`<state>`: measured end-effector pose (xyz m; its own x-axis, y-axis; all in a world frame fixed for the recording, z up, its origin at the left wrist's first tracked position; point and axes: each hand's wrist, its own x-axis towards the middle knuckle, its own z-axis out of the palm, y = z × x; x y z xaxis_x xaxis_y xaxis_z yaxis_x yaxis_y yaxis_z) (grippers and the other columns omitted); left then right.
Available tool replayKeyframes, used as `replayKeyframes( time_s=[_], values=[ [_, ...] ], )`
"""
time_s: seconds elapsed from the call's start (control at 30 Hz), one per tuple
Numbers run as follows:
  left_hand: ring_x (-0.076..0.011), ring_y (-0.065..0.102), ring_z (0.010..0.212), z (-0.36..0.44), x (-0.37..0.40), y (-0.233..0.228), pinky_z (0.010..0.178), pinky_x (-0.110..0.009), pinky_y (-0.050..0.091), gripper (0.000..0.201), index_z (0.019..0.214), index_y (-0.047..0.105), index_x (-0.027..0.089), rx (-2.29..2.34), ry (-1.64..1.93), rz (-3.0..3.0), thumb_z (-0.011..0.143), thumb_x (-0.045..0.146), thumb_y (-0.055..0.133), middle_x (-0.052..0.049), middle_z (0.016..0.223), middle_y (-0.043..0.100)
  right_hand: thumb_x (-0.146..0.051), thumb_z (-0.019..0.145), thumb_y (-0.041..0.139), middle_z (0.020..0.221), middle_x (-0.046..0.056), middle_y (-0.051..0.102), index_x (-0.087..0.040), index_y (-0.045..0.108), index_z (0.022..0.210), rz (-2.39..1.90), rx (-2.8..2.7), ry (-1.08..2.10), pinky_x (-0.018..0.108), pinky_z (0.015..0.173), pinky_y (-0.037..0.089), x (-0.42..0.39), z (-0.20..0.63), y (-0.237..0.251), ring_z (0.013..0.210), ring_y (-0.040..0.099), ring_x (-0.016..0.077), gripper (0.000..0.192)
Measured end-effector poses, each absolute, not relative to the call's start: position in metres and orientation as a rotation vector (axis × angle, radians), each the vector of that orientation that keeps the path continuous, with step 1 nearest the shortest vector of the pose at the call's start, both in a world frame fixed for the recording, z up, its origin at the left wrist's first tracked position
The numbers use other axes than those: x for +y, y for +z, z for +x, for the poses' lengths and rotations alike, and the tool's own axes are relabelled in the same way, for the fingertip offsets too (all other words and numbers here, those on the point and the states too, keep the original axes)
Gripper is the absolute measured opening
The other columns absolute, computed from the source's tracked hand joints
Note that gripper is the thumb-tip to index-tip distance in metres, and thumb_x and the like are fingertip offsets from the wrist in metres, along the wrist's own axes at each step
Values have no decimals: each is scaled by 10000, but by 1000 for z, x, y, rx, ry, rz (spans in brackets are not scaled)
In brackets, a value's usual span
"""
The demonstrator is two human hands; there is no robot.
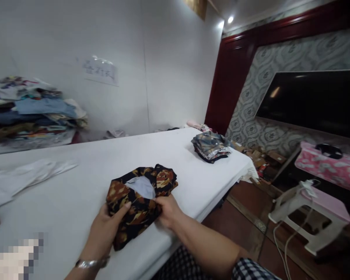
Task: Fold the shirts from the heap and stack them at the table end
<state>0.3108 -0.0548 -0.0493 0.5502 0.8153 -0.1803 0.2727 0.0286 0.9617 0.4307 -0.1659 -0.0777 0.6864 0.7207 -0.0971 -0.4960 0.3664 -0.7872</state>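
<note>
Folded garment (141,200) on table (84,171) near front edge, left hand (105,229) touching its near-left side, right hand (169,210) at its right. Stack of folded clothes (211,146) at table's far right corner, cloth (26,177) at left, clothes pile (32,111) behind table on left. Stool (312,210) on floor right of table, TV (315,101) on wall behind it.

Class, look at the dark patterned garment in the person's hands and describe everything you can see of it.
The patterned garment is dark cloth, black or navy, printed with rust-orange leaf shapes. It looks soft and thin, bunched into a loose fold rather than spread flat. A pale grey-blue patch, perhaps a lining or label, shows at its top centre. It rests near the front edge of the white table. The left hand grips its lower left, thumb on top; the right hand pinches its right edge.
</note>
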Motion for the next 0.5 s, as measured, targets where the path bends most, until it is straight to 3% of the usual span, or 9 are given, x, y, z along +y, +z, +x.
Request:
replayKeyframes(
  time_s=[0.1, 0.27, 0.37, 0.5],
  values=[
    [-263, 686, 970, 317, -67, -36, 789, -355, 582, 627, 1099, 565, 270, 782, 473, 1445, 596, 604, 735, -31, 1066, 734, -190, 486, 674, 809, -93, 747, -277, 692, 787, -875, -241, 708, 414, 846, 544, -181, 454, -65, 839, 697, 243, 314],
    [-208, 678, 716, 328, -64, -57, 624, -304, 567, 798, 1081, 584, 232, 837, 381, 1447, 505, 779, 663, -1, 887, 722, -145, 481, 673, 809, 38, 752, -155, 689, 822, -825, -149, 538, 329, 685, 560, -213, 510, -36, 697, 684, 221, 342],
    [-206, 669, 736, 331, -55, -87, 660, -287, 557, 678, 947, 621, 247, 849, 322, 1573, 473, 726, 697, 24, 811, 715, -121, 478, 641, 750, 34, 742, -156, 681, 770, -813, -141, 439, 295, 614, 556, -229, 554, -14, 633, 666, 198, 297],
    [-233, 680, 813, 331, -46, -118, 732, -318, 555, 481, 869, 641, 289, 838, 295, 1693, 564, 662, 637, 38, 821, 722, -94, 532, 603, 723, 8, 732, -173, 654, 737, -776, -165, 255, 270, 581, 552, -246, 626, 26, 607, 654, 170, 226]
  ],
)
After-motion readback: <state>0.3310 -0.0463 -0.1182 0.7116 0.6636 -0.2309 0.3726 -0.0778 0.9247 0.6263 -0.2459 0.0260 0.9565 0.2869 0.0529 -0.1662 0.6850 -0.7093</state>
